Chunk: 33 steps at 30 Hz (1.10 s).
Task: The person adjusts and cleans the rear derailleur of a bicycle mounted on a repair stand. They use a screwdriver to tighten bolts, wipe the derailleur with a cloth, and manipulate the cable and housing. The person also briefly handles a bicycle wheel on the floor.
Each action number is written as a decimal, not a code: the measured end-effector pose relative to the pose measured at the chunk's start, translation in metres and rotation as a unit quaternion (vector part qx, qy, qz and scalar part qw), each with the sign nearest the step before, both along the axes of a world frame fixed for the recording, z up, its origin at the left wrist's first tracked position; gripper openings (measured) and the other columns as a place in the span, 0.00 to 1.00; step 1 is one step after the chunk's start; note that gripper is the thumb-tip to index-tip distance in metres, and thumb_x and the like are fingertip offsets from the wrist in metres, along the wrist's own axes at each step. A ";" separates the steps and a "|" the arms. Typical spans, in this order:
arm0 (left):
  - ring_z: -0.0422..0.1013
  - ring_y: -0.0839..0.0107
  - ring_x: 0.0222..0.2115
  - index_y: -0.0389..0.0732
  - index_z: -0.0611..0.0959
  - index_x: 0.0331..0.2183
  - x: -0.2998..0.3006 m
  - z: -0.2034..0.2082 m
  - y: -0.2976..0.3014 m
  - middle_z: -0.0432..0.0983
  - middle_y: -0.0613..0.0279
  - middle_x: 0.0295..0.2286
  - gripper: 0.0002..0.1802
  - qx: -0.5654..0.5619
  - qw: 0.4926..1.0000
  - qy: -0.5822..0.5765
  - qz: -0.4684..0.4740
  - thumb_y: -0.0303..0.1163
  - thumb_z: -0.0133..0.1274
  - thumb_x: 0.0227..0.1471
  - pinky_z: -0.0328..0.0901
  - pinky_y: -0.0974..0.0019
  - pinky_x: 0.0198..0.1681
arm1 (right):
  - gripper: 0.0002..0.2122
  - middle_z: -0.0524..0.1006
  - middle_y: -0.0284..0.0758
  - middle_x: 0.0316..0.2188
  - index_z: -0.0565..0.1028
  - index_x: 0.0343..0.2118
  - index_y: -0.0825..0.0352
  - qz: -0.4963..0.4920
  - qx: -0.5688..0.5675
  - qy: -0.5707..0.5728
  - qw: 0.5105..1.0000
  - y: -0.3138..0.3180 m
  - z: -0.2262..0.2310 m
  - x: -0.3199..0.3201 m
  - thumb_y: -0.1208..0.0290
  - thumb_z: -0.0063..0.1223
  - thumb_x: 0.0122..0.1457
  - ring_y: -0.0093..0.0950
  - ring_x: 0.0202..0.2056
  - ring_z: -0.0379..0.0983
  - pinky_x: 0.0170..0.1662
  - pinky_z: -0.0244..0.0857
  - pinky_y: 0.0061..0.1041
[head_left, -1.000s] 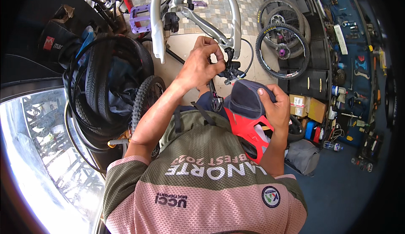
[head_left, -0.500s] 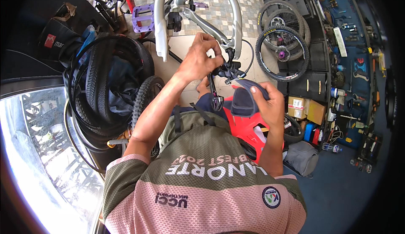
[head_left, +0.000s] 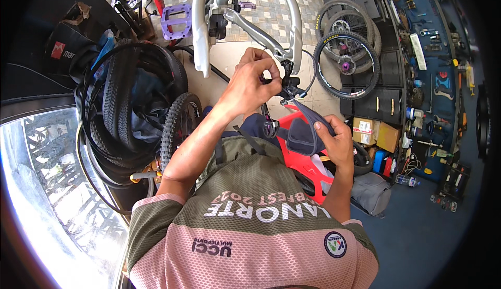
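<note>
A silver bicycle frame [head_left: 252, 32] stands in front of me, with a black rear derailleur [head_left: 290, 82] hanging at its near right end. My left hand [head_left: 252, 83] is closed, thumb and fingers pinched at the left side of the derailleur; the fingers hide part of what they grip. The derailleur's lower cage [head_left: 270, 127] dangles below that hand. In my right hand [head_left: 335, 140] is a dark grey padded cloth [head_left: 305, 136], gripped between thumb and fingers at its right edge. The cloth's upper tip reaches up close beneath the derailleur.
Below the cloth is a red plastic stool-like object [head_left: 305, 171]. Tyres [head_left: 121, 101] are heaped at left, and several wheels [head_left: 348, 65] lean at right. Farther right are cardboard boxes [head_left: 386, 136], a grey bag [head_left: 371, 192] and a blue tool wall [head_left: 443, 80]. A purple pedal [head_left: 176, 22] juts out left.
My right hand has dipped slightly, and the cloth hangs a little lower and more tilted. The left hand keeps its pinch at the derailleur. The whole view has shifted slightly.
</note>
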<state>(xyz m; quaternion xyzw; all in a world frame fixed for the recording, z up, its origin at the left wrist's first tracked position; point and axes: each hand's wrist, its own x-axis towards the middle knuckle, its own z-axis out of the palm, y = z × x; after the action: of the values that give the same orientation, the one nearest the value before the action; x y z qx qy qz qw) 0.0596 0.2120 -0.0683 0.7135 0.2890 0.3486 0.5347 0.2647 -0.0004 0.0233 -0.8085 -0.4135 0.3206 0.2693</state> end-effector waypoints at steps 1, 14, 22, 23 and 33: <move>0.73 0.59 0.49 0.40 0.85 0.34 -0.004 0.004 -0.004 0.76 0.55 0.44 0.09 -0.100 0.994 -0.051 0.004 0.29 0.64 0.49 0.70 0.55 0.53 | 0.11 0.78 0.24 0.26 0.79 0.35 0.70 -0.001 -0.013 -0.008 1.000 -0.007 -0.005 0.008 0.67 0.62 0.70 0.12 0.30 0.69 0.33 0.63 0.18; 0.80 0.71 0.41 0.31 0.84 0.44 -0.069 -0.132 -0.056 0.85 0.58 0.37 0.13 -0.314 0.949 0.014 0.007 0.31 0.62 0.63 0.74 0.63 0.48 | 0.10 0.75 0.25 0.29 0.80 0.47 0.69 -0.033 0.027 -0.053 0.998 -0.031 -0.142 0.035 0.66 0.58 0.72 0.16 0.31 0.66 0.36 0.64 0.22; 0.80 0.68 0.42 0.34 0.84 0.52 -0.031 -0.151 -0.094 0.86 0.55 0.40 0.20 -0.099 0.990 0.026 -0.101 0.35 0.63 0.63 0.72 0.63 0.51 | 0.12 0.68 0.18 0.24 0.78 0.33 0.66 -0.029 -0.003 0.191 0.981 -0.004 -0.162 -0.025 0.65 0.66 0.68 0.11 0.26 0.58 0.29 0.53 0.19; 0.79 0.70 0.40 0.33 0.84 0.51 -0.033 -0.146 -0.091 0.85 0.57 0.39 0.19 -0.172 0.974 0.017 -0.145 0.34 0.63 0.63 0.72 0.64 0.49 | 0.12 0.67 0.18 0.23 0.77 0.32 0.66 -0.035 -0.003 0.202 0.979 -0.004 -0.164 -0.028 0.65 0.66 0.68 0.12 0.26 0.57 0.28 0.51 0.19; 0.64 0.85 0.31 0.39 0.78 0.32 -0.045 -0.129 -0.093 0.71 0.77 0.28 0.03 -0.403 0.873 -0.080 -0.264 0.23 0.57 0.59 0.61 0.72 0.34 | 0.18 0.78 0.25 0.37 0.80 0.45 0.70 -0.076 0.010 0.401 0.913 0.006 -0.143 -0.035 0.56 0.63 0.70 0.14 0.36 0.69 0.40 0.63 0.21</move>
<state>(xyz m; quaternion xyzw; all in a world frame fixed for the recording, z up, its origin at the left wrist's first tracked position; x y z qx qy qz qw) 0.0150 0.1193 -0.1978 0.4556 0.1619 0.1041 0.8692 0.2297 0.0053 -0.1198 -0.6379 -0.2114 0.5926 0.4441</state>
